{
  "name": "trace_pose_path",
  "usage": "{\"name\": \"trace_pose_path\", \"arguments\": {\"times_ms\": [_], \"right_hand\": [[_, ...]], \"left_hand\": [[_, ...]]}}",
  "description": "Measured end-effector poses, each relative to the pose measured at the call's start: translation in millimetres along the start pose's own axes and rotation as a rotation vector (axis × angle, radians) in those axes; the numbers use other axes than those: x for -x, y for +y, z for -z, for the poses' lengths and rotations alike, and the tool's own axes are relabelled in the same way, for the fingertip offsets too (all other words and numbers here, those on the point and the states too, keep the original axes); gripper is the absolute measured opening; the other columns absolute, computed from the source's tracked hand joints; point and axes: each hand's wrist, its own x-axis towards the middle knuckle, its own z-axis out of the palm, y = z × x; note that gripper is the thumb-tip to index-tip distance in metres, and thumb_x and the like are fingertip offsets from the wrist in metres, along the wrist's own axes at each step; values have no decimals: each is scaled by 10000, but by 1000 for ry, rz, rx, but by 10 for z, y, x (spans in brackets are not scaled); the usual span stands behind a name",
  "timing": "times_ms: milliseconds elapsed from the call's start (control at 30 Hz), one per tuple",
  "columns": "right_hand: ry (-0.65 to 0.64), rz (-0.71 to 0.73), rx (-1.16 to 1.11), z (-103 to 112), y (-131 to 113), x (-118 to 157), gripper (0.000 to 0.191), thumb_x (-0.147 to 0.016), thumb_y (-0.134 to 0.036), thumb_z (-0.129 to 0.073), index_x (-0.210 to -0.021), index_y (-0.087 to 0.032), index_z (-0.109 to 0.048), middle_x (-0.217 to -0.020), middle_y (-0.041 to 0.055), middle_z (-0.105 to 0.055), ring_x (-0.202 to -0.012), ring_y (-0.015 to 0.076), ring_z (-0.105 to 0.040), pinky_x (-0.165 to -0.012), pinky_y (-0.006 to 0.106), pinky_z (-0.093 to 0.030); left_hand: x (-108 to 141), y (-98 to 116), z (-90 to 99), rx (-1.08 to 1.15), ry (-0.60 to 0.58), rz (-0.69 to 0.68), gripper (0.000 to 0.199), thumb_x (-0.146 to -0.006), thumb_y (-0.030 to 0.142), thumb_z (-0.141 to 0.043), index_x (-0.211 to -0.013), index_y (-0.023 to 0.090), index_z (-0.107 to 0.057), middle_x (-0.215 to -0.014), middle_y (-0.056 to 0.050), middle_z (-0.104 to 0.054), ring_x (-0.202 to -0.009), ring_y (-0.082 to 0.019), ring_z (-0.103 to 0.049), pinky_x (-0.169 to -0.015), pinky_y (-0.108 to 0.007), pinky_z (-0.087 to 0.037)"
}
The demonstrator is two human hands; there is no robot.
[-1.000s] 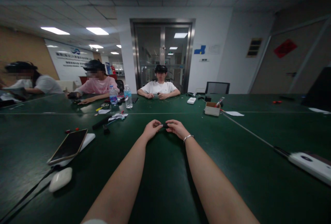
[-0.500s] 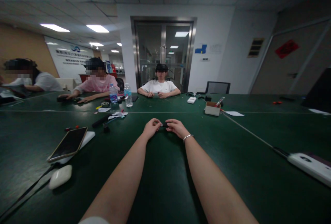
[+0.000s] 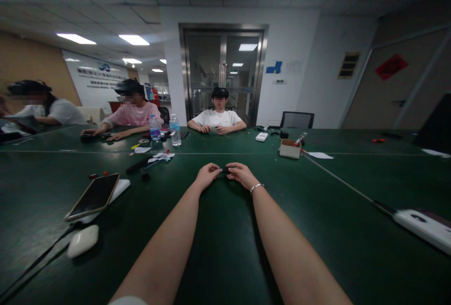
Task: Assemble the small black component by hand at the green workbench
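Over the middle of the green table, my left hand and my right hand face each other with a narrow gap between the fingertips. The fingers of my right hand pinch a small black object. A light, metallic-looking tip on its left end reaches the fingertips of my left hand, which are closed on it. The object is too small to name, and the fingers hide part of it. A silver bracelet circles my right wrist.
To the left lie a phone on a white item, a white case and a black strap. Bottles and papers stand or lie further back. A small box and a white power strip are right. Three people sit beyond.
Both hands keep nearly the same place and grip. The view has shifted very slightly.
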Motion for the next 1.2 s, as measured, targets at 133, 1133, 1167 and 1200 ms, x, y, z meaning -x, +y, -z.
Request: {"name": "trace_pose_path", "arguments": {"times_ms": [133, 1133, 1167, 1200], "right_hand": [[-8, 10, -6, 0, 5, -1, 176, -768, -4, -570, -901, -102, -630, -703, 43, -649, -510, 87, -630, -535, 181, -559], [-35, 13, 4, 24, 23, -23, 174, -770, -11, -568, -895, -109, -639, -718, 40, -655, -512, 84, -629, -542, 186, -561], [-40, 17, 5, 24, 25, -23, 175, -768, -12, -571, -895, -110, -639, -717, 39, -656, -513, 85, -630, -544, 188, -563], [-43, 19, 8, 24, 26, -24, 175, -765, -12, -575, -895, -110, -640, -718, 39, -658, -515, 86, -630, -545, 189, -564]], "left_hand": [[-4, -11, 2, 11, 18, -19, 281, -694, 344, -651, -897, 159, -592, -705, -12, -585, -571, -103, -534, -553, -232, -443], [19, 59, 22, -28, -60, 22, 320, -712, 453, -593, -716, 133, -613, -565, 3, -566, -508, -94, -496, -516, -218, -394], [16, 54, 22, -37, -56, 22, 327, -715, 461, -588, -711, 134, -614, -569, 1, -569, -515, -96, -501, -520, -219, -396], [12, 48, 20, -51, -51, 25, 332, -717, 465, -583, -710, 135, -616, -577, -3, -575, -525, -99, -507, -527, -220, -399]]}}
